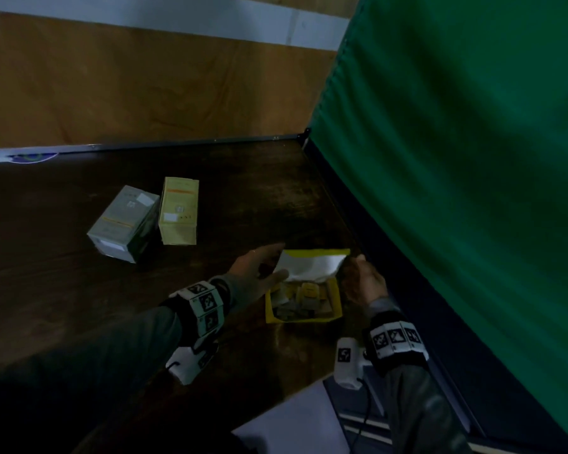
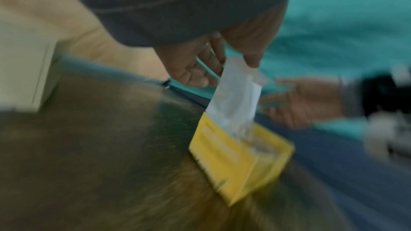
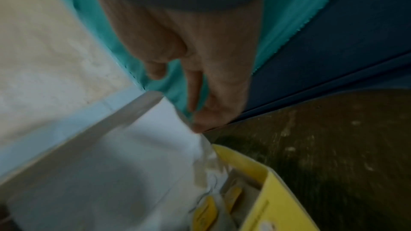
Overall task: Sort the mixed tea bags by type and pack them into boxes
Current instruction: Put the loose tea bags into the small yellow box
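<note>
A yellow box point(image 1: 304, 318) stands near the table's right edge with several mixed tea bags point(image 1: 304, 298) inside. Its lid point(image 1: 312, 267), white on the inside, is raised. My left hand point(image 1: 276, 262) pinches the lid's left edge between thumb and fingers; the left wrist view shows that pinch point(image 2: 224, 66) on the white lid point(image 2: 233, 104) above the box point(image 2: 227, 161). My right hand point(image 1: 354, 263) is at the lid's right corner. In the right wrist view one straight fingertip point(image 3: 200, 124) touches the lid point(image 3: 111, 164), with the thumb apart; tea bags point(image 3: 206, 212) show in the box point(image 3: 278, 199).
Two closed tea boxes stand to the left on the dark wooden table point(image 1: 79, 306): a grey-green one point(image 1: 122, 224) and a pale yellow one point(image 1: 178, 214). A green curtain point(image 1: 456, 158) hangs close on the right. A white sheet point(image 1: 292, 421) lies at the near edge.
</note>
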